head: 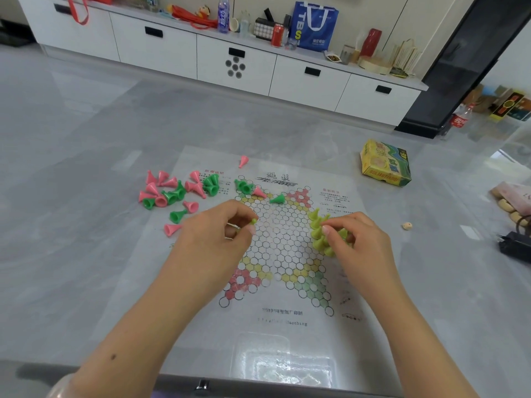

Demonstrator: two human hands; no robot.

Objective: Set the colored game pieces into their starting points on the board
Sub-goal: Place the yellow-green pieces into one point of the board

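A paper Chinese-checkers board (pixel 275 242) lies flat on the grey table. My left hand (pixel 218 228) pinches a yellow-green cone piece (pixel 253 221) over the board's left side. My right hand (pixel 353 239) pinches another yellow-green piece among a cluster of several yellow-green cones (pixel 319 231) standing on the board's right point. Pink and dark green cones (pixel 175 193) lie in a loose heap left of the board. A pink cone (pixel 259 192) and dark green cones (pixel 277 199) lie on the board's far part; one pink cone (pixel 243 161) lies at its far edge.
A yellow game box (pixel 385 163) sits at the far right of the table. A small beige die (pixel 407 225) lies right of the board. A black object (pixel 514 245) and a pink pouch (pixel 514 196) are at the right edge. A clear plastic tray (pixel 281 360) sits near me.
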